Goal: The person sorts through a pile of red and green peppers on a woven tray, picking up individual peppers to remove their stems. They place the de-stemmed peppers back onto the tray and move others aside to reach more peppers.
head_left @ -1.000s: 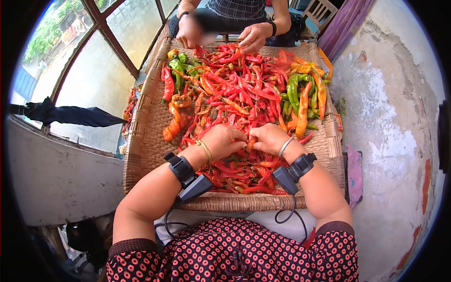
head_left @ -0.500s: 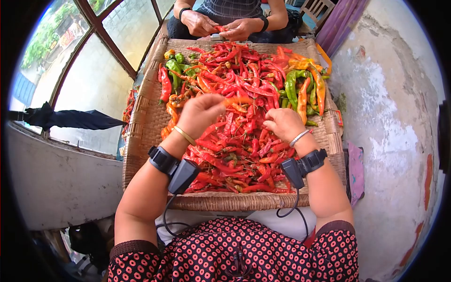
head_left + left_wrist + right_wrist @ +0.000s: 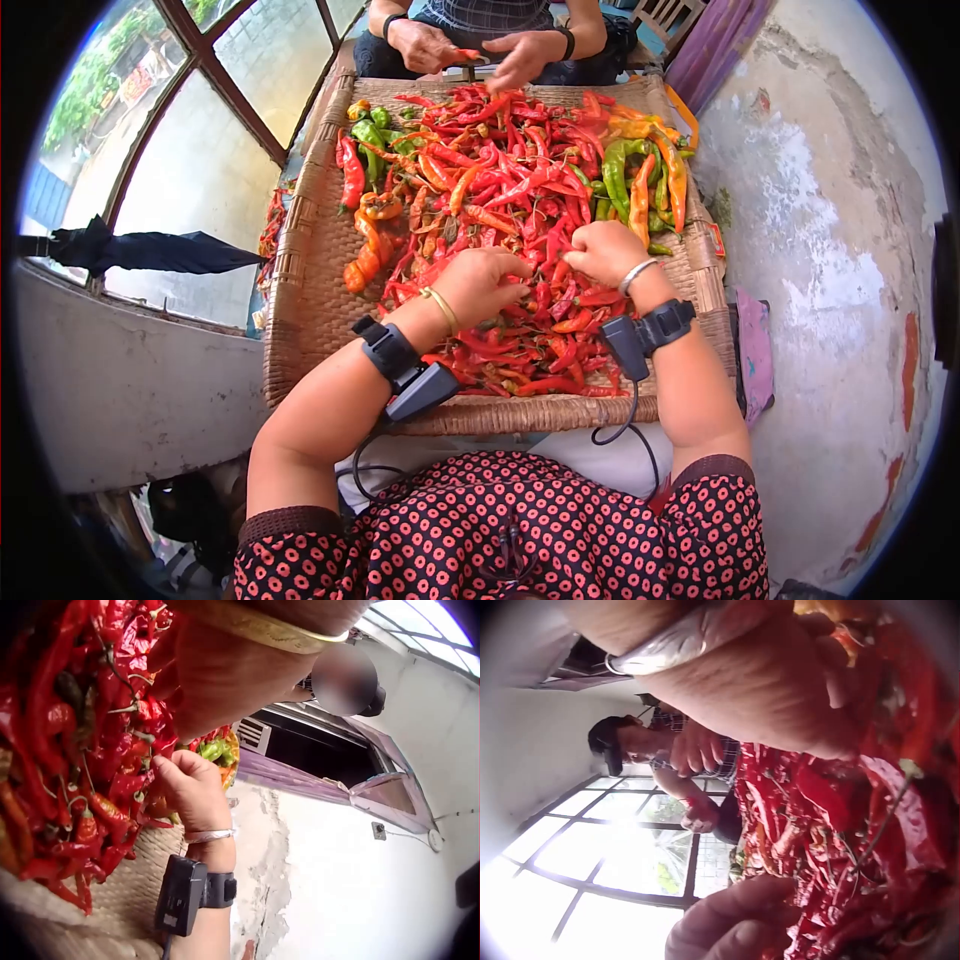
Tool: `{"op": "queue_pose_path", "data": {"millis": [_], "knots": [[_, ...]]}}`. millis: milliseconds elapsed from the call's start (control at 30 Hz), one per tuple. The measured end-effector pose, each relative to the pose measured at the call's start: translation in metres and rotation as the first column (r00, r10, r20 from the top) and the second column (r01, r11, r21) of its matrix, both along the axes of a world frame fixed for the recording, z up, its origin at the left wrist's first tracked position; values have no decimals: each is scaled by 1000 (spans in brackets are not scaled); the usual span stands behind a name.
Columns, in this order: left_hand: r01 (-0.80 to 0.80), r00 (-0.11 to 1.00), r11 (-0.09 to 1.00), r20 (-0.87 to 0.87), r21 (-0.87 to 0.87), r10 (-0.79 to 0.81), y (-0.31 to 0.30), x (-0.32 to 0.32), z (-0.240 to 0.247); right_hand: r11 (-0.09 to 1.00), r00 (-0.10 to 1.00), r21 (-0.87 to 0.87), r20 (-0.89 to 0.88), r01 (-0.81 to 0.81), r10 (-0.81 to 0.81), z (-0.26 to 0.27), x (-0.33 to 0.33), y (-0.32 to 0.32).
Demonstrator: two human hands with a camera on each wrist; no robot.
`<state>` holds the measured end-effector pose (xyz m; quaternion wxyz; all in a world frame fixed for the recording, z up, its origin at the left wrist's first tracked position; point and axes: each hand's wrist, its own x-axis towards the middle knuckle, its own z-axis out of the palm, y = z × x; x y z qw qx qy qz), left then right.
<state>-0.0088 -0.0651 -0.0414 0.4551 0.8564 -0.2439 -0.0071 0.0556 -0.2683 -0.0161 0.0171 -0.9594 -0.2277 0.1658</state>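
A broad heap of red chili peppers [image 3: 515, 170] covers the woven tray [image 3: 320, 340], mixed with several orange ones. My left hand [image 3: 480, 287] is low over the near part of the heap, fingers bent down toward the red chilies. Opposite it, my right hand [image 3: 608, 252] has thumb and fingers drawn together at the heap, close to a green chili stem [image 3: 144, 736] in the left wrist view. A gap separates the two hands. Whether either hand grips a chili I cannot tell, as the fingertips merge with the peppers.
Across the tray, another person's hand [image 3: 420, 45] holds a red chili piece [image 3: 468, 55]. Green peppers [image 3: 625, 180] and orange peppers [image 3: 640, 205] lie at the tray's right side. A folded umbrella [image 3: 170, 248] is by the window on the left; a wall [image 3: 820, 300] stands right.
Both hands pinched an orange chili together, then separated. My left hand swung up and forward, then came back down to the heap. The other person's hands drew back from the tray with a red chili.
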Motion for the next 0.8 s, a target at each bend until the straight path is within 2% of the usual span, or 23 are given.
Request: {"op": "queue_pose_path", "data": {"millis": [33,67,100,133,167,200,267,300,400,433,467,500,533,567,600,633,667,700,733,800], "knots": [[11,1000,1000,-17,-4,-11,0,-1,2,968,993,241,-111,64,-38,2,-1,-1],[7,1000,1000,-11,-6,-7,-1,-2,3,877,973,457,-225,147,-46,5,-1,-1],[-20,990,997,-143,-69,10,-2,-5,4,703,824,561,-563,437,-64,7,-8,3],[-53,962,990,-273,-127,17,-3,-6,4,705,827,562,-559,432,-62,9,-12,6],[-22,940,984,-339,-178,-40,-3,-6,3,649,777,607,-629,459,39,10,-15,10],[-24,941,983,-336,-180,-39,-3,-6,5,590,717,642,-682,490,145,12,-18,14],[-43,778,938,-600,-344,-184,-4,-8,8,578,705,653,-687,489,179,16,-25,21],[-34,768,905,-591,-423,-248,-6,-10,9,572,715,664,-675,482,181,21,-30,26],[-34,740,925,-632,-377,-230,-7,-13,16,593,730,661,-662,460,172,31,-35,27],[-31,740,925,-631,-380,-234,-5,-11,14,629,753,642,-644,438,134,35,-36,25],[18,729,959,-653,-281,-205,-1,-8,11,665,774,619,-626,418,96,37,-36,21],[69,720,981,-672,-181,-175,3,-5,9,757,866,592,-494,276,71,38,-33,13],[74,720,980,-670,-186,-181,9,-3,14,877,980,473,-117,-86,159,34,-26,2],[245,718,968,-663,-46,-213,16,-1,22,937,988,334,-81,-101,135,33,-25,-8],[401,711,911,-659,96,-244,22,-2,26,976,992,186,-42,-109,119,34,-26,-15],[424,718,902,-639,85,-277,28,-3,20,977,992,183,-42,-110,119,30,-26,-22],[422,719,903,-637,84,-277,32,-3,21,990,989,51,-58,-134,137,23,-24,-30],[489,689,864,-660,118,-299,35,-2,24,984,985,-80,-77,-158,152,15,-23,-35],[553,656,819,-685,150,-317,36,-3,34,984,985,-77,-78,-160,154,8,-23,-39],[536,680,829,-665,160,-310,39,-3,49,965,969,90,61,-246,241,-7,-23,-45]]}}
